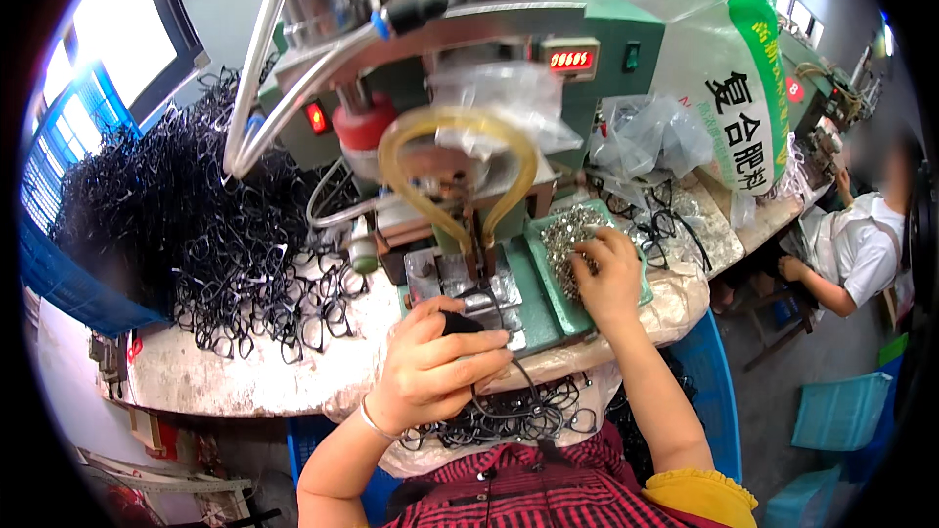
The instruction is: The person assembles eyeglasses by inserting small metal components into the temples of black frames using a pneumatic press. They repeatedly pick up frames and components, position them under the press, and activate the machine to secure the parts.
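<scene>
My left hand (435,367) is closed around a black eyeglass frame (518,376) at the front of the green press (553,284). Part of that frame is held near the metal work plate under the press head, and the fingers hide some of it. My right hand (608,279) reaches into a green tray (641,284) on the right of the plate. Its curled fingertips pinch among the small shiny metal parts (565,240) heaped there; exactly what sits between them is hidden. A yellowish tube (396,171) loops in front of the press head.
Black eyeglass frames (245,264) pile up on the left, spilling from a blue basket (73,264). More frames (558,411) lie over my lap. A large white-green sack (724,78) stands back right. Farther right, another person (851,244) sits at work near a turquoise bin (841,411).
</scene>
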`<move>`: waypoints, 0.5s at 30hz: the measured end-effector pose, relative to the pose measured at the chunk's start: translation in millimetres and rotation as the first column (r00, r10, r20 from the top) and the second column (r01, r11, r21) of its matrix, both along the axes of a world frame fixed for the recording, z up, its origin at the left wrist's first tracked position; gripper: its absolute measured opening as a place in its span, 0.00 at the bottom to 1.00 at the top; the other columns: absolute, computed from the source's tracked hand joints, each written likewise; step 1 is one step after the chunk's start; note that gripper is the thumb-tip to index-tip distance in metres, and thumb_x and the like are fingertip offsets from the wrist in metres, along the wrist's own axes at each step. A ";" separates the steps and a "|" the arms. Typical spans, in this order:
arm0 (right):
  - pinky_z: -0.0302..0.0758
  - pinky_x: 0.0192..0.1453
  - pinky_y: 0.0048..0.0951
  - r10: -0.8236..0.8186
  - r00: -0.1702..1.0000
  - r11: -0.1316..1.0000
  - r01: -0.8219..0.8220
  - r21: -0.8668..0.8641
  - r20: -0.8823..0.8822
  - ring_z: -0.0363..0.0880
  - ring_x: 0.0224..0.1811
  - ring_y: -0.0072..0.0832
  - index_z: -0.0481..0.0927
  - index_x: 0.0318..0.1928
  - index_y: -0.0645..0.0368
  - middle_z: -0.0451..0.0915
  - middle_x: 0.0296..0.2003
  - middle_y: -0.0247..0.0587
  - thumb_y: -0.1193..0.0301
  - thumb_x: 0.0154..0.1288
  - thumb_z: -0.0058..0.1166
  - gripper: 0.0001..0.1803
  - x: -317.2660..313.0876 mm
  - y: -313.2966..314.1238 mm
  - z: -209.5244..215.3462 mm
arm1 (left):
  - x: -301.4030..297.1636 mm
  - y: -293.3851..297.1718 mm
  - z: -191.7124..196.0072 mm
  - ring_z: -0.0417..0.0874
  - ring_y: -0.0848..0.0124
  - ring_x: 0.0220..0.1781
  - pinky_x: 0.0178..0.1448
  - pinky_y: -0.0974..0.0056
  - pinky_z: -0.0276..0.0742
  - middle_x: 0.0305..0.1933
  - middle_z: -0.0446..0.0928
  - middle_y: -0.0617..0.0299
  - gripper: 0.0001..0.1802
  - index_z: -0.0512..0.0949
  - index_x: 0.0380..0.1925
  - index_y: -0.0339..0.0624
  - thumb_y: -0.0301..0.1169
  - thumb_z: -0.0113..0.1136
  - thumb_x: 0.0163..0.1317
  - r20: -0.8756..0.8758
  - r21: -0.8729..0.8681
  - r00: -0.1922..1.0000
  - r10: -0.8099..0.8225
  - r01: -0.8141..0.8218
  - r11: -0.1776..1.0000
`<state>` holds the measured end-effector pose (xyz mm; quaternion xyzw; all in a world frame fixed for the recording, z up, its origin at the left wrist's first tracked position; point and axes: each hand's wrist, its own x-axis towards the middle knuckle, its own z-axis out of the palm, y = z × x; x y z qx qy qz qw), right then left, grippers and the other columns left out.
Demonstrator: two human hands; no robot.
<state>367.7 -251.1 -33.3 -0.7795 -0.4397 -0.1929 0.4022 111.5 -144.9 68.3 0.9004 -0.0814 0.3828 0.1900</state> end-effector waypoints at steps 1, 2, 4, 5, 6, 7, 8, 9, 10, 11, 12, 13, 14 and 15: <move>0.75 0.50 0.42 0.054 0.995 0.998 -0.057 0.041 0.083 0.77 0.53 0.44 0.84 0.33 0.54 0.80 0.44 0.43 0.72 0.51 0.66 0.07 1.4 13.2 2.4 | 0.9 -0.7 1.2 0.80 0.65 0.33 0.54 0.50 0.79 0.43 0.86 0.62 0.13 0.87 0.36 0.46 0.25 0.73 0.46 0.008 -0.004 1.000 -0.006 0.006 1.000; 0.75 0.48 0.42 0.063 0.995 0.998 -0.062 -0.021 0.079 0.77 0.53 0.43 0.84 0.32 0.54 0.79 0.43 0.42 0.71 0.52 0.65 0.06 0.4 24.5 6.8 | 0.4 -2.1 -0.6 0.82 0.63 0.36 0.56 0.50 0.78 0.44 0.86 0.62 0.13 0.87 0.36 0.46 0.26 0.73 0.47 -0.007 0.005 1.000 0.014 -0.014 1.000; 0.75 0.45 0.43 0.054 0.994 0.988 -0.039 -0.151 0.097 0.77 0.51 0.44 0.81 0.31 0.56 0.77 0.39 0.42 0.71 0.54 0.61 0.04 1.1 42.6 11.1 | -0.9 -10.3 -8.2 0.84 0.60 0.41 0.57 0.50 0.78 0.46 0.86 0.60 0.15 0.86 0.39 0.45 0.27 0.73 0.49 0.000 0.040 0.997 0.080 -0.080 0.996; 0.75 0.47 0.44 0.046 0.992 0.986 -0.027 -0.163 0.114 0.77 0.51 0.44 0.80 0.32 0.56 0.78 0.40 0.43 0.71 0.54 0.60 0.05 0.3 42.8 11.7 | -5.4 -15.0 -13.5 0.85 0.59 0.44 0.58 0.49 0.78 0.47 0.86 0.60 0.16 0.86 0.41 0.45 0.27 0.73 0.50 0.005 0.055 0.992 0.123 -0.123 0.991; 0.75 0.48 0.45 0.047 0.991 0.984 -0.025 -0.177 0.124 0.76 0.52 0.45 0.80 0.32 0.56 0.78 0.41 0.43 0.72 0.54 0.60 0.05 -3.8 40.9 9.3 | -16.0 -24.7 -13.6 0.85 0.54 0.51 0.60 0.48 0.77 0.50 0.85 0.56 0.18 0.84 0.46 0.44 0.28 0.72 0.53 -0.042 0.053 0.983 0.181 -0.179 0.982; 0.75 0.49 0.47 0.052 0.990 0.981 -0.025 -0.192 0.133 0.76 0.53 0.46 0.79 0.33 0.57 0.78 0.41 0.44 0.72 0.54 0.60 0.06 -7.5 38.0 7.3 | -30.6 -35.6 -17.6 0.84 0.53 0.53 0.61 0.48 0.76 0.53 0.83 0.51 0.18 0.82 0.49 0.43 0.29 0.70 0.56 -0.061 0.022 0.967 0.248 -0.247 0.969; 0.76 0.50 0.46 0.099 0.985 0.988 -0.080 -0.133 0.144 0.76 0.53 0.47 0.80 0.37 0.58 0.79 0.44 0.46 0.72 0.55 0.60 0.08 -8.5 27.9 7.7 | -51.0 -40.5 -29.0 0.84 0.52 0.53 0.61 0.49 0.76 0.54 0.83 0.50 0.18 0.82 0.49 0.43 0.29 0.70 0.57 -0.018 0.028 0.942 0.335 -0.335 0.942; 0.75 0.48 0.45 0.076 0.995 0.997 -0.075 -0.027 0.061 0.77 0.49 0.47 0.79 0.34 0.57 0.78 0.44 0.45 0.74 0.55 0.60 0.06 -13.1 15.9 10.9 | -74.2 -41.5 -39.7 0.84 0.52 0.52 0.61 0.50 0.76 0.55 0.82 0.49 0.18 0.81 0.49 0.42 0.29 0.69 0.57 0.022 0.031 0.910 0.413 -0.414 0.910; 0.75 0.49 0.41 0.077 0.996 0.992 -0.071 0.108 -0.053 0.78 0.47 0.45 0.80 0.37 0.58 0.79 0.43 0.47 0.73 0.58 0.61 0.07 -7.7 -0.9 1.3 | -101.1 -37.2 -55.0 0.84 0.52 0.53 0.61 0.52 0.76 0.55 0.82 0.48 0.17 0.81 0.49 0.40 0.28 0.68 0.59 0.032 0.065 0.820 0.572 -0.572 0.817; 0.74 0.49 0.34 0.049 0.923 0.974 0.040 0.222 -0.382 0.78 0.43 0.35 0.80 0.39 0.59 0.80 0.39 0.42 0.72 0.64 0.59 0.05 -0.3 -16.4 -17.4 | -121.0 -24.9 -67.4 0.83 0.54 0.54 0.62 0.54 0.75 0.55 0.81 0.49 0.15 0.80 0.49 0.38 0.27 0.66 0.61 0.056 -0.057 0.702 0.710 -0.707 0.705; 0.72 0.48 0.27 0.217 0.752 0.892 0.107 0.440 -0.623 0.76 0.41 0.24 0.81 0.41 0.60 0.80 0.37 0.34 0.73 0.70 0.54 0.05 1.7 -22.2 -15.7 | -141.1 -13.9 -75.2 0.82 0.55 0.54 0.62 0.56 0.74 0.55 0.81 0.49 0.14 0.80 0.48 0.36 0.25 0.64 0.63 0.049 -0.188 0.566 0.823 -0.804 0.564; 0.70 0.46 0.24 0.247 0.716 0.895 0.090 0.437 -0.653 0.75 0.40 0.19 0.81 0.42 0.60 0.79 0.38 0.30 0.74 0.73 0.49 0.07 14.3 -33.0 -22.9 | -153.9 6.1 -83.3 0.81 0.57 0.55 0.63 0.57 0.73 0.54 0.81 0.50 0.12 0.80 0.47 0.33 0.24 0.62 0.64 0.023 -0.450 0.417 0.909 -0.807 0.382; 0.70 0.45 0.22 0.312 0.682 0.856 0.100 0.507 -0.662 0.74 0.38 0.19 0.81 0.43 0.61 0.80 0.38 0.31 0.73 0.74 0.48 0.08 14.4 -32.0 -21.6 | -162.8 33.8 -82.3 0.81 0.59 0.55 0.63 0.58 0.73 0.53 0.81 0.51 0.10 0.80 0.45 0.33 0.24 0.61 0.65 -0.009 -0.520 0.401 0.916 -0.784 0.338; 0.71 0.45 0.22 0.377 0.604 0.812 0.148 0.564 -0.702 0.76 0.37 0.19 0.81 0.43 0.62 0.81 0.37 0.32 0.73 0.74 0.46 0.10 10.4 -24.1 -19.2 | -164.0 63.4 -76.4 0.80 0.61 0.56 0.63 0.59 0.72 0.53 0.81 0.52 0.08 0.80 0.43 0.32 0.24 0.60 0.66 -0.034 -0.586 0.395 0.918 -0.752 0.302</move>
